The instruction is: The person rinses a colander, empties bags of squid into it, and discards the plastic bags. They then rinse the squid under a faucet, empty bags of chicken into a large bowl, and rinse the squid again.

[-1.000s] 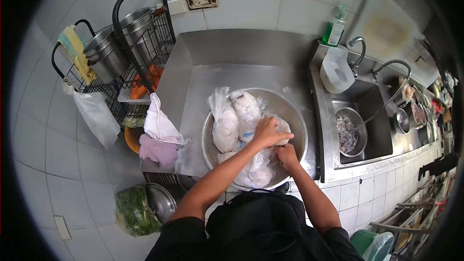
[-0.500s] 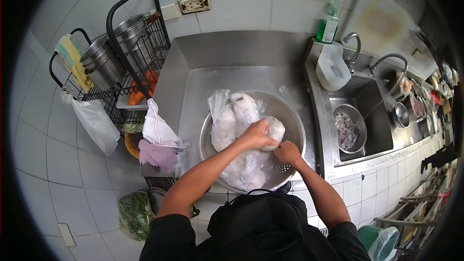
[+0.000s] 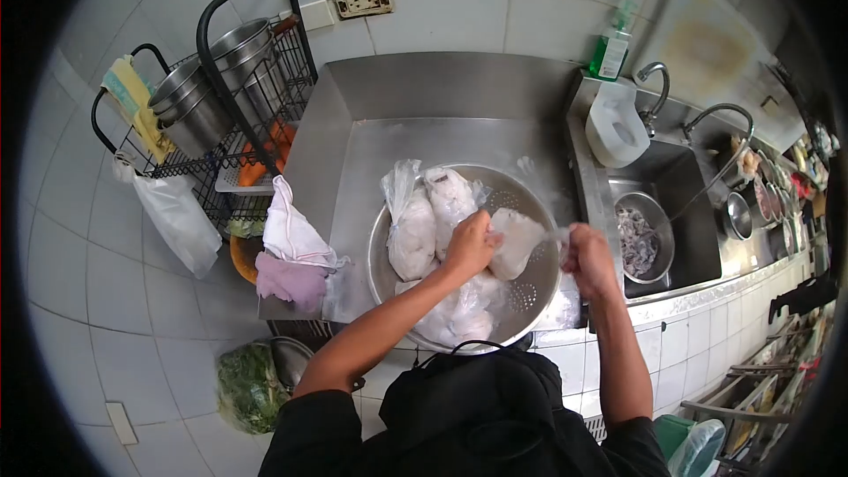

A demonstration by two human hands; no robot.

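Note:
A large steel colander [image 3: 521, 296] on the steel counter holds several clear plastic bags [image 3: 413, 234] of pale frozen food. My left hand [image 3: 470, 244] grips one frozen bagged lump [image 3: 514, 243] over the colander's right side. To the right, beyond the rim, my right hand [image 3: 588, 258] is closed on the thin end of that bag's plastic, stretched between the two hands. More bags [image 3: 459, 314] lie under my left forearm.
A sink [image 3: 685, 203] on the right holds a steel bowl [image 3: 643, 238] of food, with taps, a white jug [image 3: 618, 128] and a soap bottle [image 3: 609, 51] behind. Left: a black wire rack [image 3: 231, 106] with steel pots, cloths [image 3: 291, 243], a hanging bag [image 3: 175, 216]. Greens [image 3: 247, 384] on the floor.
My right hand has moved from the colander out to the right, pulling the bag's plastic taut. My left hand has kept its hold on the lump.

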